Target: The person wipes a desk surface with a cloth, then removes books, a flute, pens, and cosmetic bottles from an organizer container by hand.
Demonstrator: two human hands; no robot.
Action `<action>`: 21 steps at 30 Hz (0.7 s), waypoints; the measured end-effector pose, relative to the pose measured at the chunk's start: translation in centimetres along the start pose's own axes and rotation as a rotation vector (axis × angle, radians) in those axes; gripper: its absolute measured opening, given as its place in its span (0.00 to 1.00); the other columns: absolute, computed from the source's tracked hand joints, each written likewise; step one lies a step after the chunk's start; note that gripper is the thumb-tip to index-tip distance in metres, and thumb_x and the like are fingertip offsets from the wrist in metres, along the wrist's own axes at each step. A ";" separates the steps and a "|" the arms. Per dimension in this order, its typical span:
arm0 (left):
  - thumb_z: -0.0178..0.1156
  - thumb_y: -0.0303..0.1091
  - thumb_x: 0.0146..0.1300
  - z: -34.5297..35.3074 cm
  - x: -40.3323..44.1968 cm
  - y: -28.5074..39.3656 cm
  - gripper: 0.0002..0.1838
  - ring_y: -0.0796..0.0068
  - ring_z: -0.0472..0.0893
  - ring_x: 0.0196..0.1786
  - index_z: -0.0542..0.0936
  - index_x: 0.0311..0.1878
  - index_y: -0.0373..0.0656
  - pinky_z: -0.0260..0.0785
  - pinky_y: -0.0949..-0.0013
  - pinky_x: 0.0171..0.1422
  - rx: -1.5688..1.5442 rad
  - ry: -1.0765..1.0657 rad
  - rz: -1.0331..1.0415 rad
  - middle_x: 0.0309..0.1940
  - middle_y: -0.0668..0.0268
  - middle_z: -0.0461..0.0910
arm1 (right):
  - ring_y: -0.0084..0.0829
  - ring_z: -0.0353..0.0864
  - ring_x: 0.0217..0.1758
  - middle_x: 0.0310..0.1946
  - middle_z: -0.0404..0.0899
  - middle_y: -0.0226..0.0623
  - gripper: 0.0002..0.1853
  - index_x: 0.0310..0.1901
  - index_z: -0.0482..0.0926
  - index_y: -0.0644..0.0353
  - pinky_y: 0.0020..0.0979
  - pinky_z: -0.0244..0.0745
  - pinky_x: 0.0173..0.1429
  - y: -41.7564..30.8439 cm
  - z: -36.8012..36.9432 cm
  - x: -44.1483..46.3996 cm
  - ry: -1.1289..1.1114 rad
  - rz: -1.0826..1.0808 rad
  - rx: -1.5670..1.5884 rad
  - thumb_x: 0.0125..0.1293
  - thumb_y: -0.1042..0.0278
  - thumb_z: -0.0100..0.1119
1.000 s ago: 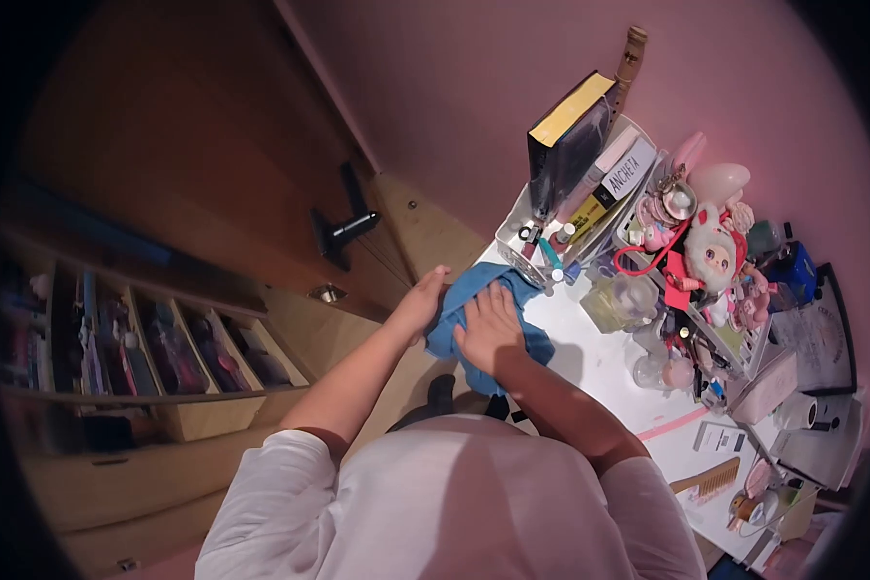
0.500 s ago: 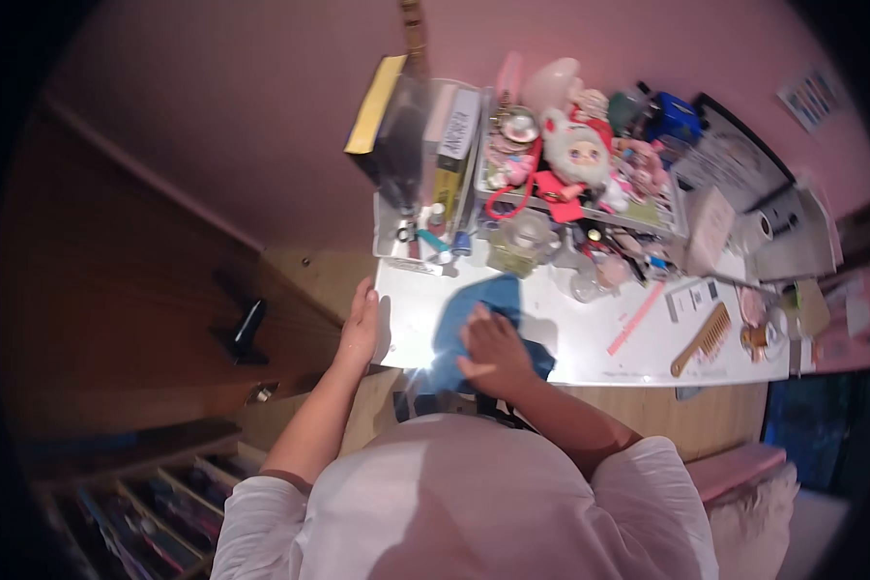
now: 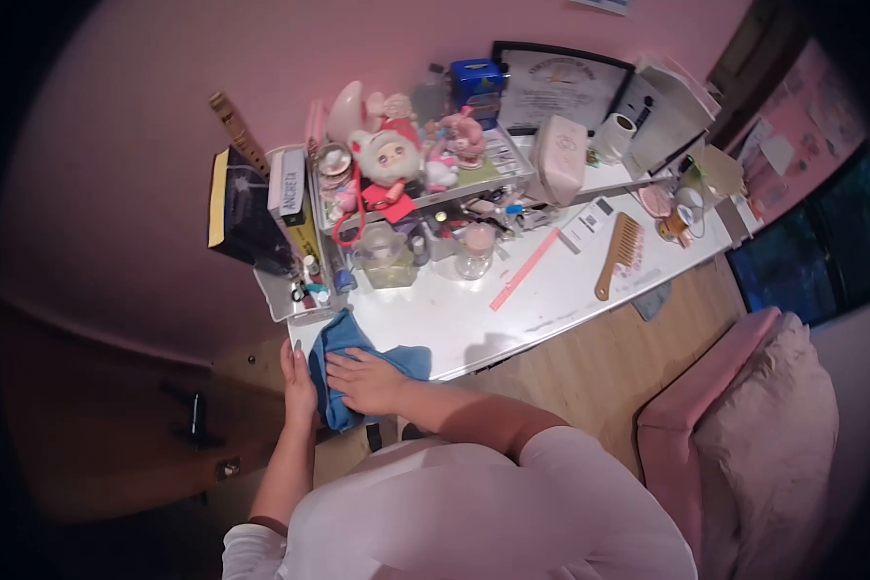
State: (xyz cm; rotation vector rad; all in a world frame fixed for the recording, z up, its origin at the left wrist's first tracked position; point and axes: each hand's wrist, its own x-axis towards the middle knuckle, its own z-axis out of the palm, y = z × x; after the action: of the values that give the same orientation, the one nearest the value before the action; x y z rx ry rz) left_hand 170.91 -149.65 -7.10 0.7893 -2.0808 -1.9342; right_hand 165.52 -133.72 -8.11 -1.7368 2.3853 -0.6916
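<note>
A blue cloth [image 3: 336, 333] lies bunched over the front left corner of the white desk [image 3: 445, 333], part of it hanging past the edge. My right hand [image 3: 365, 380] rests flat on top of the cloth, fingers stretched out and spread. Just left of the cloth, my left hand [image 3: 298, 382] is held upright against the desk's left end with its fingers extended and nothing in them. Whether its palm touches the cloth I cannot tell.
Behind the cloth stand a white bin [image 3: 280, 295] with books, a jar [image 3: 387, 259] and a tray [image 3: 454, 193] of plush toys. A pink ruler [image 3: 524, 271] and wooden comb [image 3: 619, 256] lie further right. A door [image 3: 116, 416] is at left, a pink chair [image 3: 667, 425] at right.
My right hand and the cloth have moved left to the desk's corner, beside my left hand. The head view has turned, showing more of the room on the right.
</note>
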 end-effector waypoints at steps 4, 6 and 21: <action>0.40 0.51 0.71 -0.2 0.5 -0.2 0.29 0.64 0.61 0.65 0.54 0.69 0.46 0.51 0.67 0.68 0.007 0.015 -0.002 0.64 0.55 0.61 | 0.35 0.53 0.72 0.62 0.65 0.39 0.23 0.56 0.70 0.59 0.43 0.43 0.72 3.2 -3.5 -6.2 0.064 0.181 -0.116 0.60 0.59 0.51; 0.40 0.50 0.71 -0.3 0.2 -0.1 0.29 0.64 0.61 0.66 0.54 0.69 0.46 0.50 0.66 0.68 0.045 0.048 -0.007 0.64 0.56 0.61 | 0.35 0.53 0.71 0.62 0.66 0.39 0.24 0.56 0.70 0.59 0.43 0.44 0.72 3.5 -3.9 -7.0 0.084 0.230 -0.151 0.59 0.59 0.51; 0.42 0.49 0.71 -1.7 2.3 -1.7 0.27 0.66 0.61 0.65 0.57 0.67 0.43 0.53 0.66 0.67 0.014 0.042 0.029 0.63 0.57 0.60 | 0.37 0.62 0.66 0.60 0.67 0.42 0.22 0.53 0.72 0.59 0.40 0.57 0.66 1.9 -0.3 -3.9 -0.025 -0.084 0.249 0.53 0.70 0.54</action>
State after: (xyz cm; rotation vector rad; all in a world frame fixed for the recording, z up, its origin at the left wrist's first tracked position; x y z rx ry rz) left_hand 170.26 -152.29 -9.04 0.7915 -2.0727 -1.8737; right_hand 165.05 -129.56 -9.28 -1.7350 2.1142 -0.9272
